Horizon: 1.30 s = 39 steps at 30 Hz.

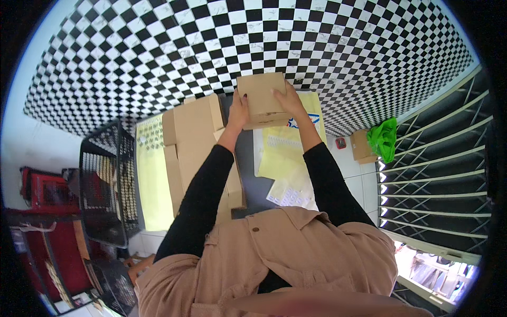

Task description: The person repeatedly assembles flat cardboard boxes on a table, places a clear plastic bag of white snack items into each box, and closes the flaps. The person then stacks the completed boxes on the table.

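Note:
A small brown cardboard box [262,97] is held between my two hands above the far edge of a dark table [247,158]. My left hand [239,109] grips its left side, and my right hand [290,99] grips its right side with the thumb on the top face. Unfolded flat cardboard [198,146] lies on the table to the left, under my left forearm. Beneath and beside the box on the right are yellow sheets [277,154] and a clear plastic sheet [291,192] with small printed marks. The underside of the box is hidden.
Another yellow sheet [152,190] with small marks lies at the table's left end, beside a black mesh basket [128,178]. A black-and-white checkered wall [253,43] rises behind the table. To the right are a cardboard box [361,146], a green plastic bag [383,138] and a folding metal gate [435,182].

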Available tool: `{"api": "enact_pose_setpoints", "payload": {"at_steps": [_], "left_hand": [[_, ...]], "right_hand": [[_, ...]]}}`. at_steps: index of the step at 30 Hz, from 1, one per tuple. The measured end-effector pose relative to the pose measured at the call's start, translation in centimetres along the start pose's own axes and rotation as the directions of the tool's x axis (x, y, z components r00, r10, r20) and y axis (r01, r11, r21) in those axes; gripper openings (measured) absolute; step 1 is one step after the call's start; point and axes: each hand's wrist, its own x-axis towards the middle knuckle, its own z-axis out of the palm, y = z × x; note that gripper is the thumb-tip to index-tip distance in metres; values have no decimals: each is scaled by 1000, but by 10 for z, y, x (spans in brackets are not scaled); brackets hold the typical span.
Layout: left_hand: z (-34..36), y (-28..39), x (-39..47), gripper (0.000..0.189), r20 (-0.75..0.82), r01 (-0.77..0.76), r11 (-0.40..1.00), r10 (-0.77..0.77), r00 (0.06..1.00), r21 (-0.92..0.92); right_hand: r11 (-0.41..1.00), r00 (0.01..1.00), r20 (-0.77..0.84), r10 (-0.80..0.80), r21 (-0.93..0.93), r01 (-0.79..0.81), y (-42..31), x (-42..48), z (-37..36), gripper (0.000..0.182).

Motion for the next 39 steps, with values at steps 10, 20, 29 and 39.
{"api": "enact_pose_setpoints", "payload": {"at_steps": [10, 20, 29, 39], "left_hand": [[-35, 5, -76, 53, -33, -184, 983, 184, 982, 6], [-194, -50, -261, 25, -417, 39, 999, -35, 908, -1], [-233, -83, -339, 27, -577, 196, 980, -143, 804, 31], [-231, -88, -361, 27, -596, 203, 973, -99, 797, 109]], "right_hand": [[948, 944, -317, -93, -318, -13, 6, -7, -26, 77], [923, 947, -106, -303, -278, 264, -62, -143, 23, 30], [722, 865, 111, -489, -505, 473, -54, -69, 7, 22], [503, 800, 279, -531, -657, 563, -70, -77, 2, 20]]}}
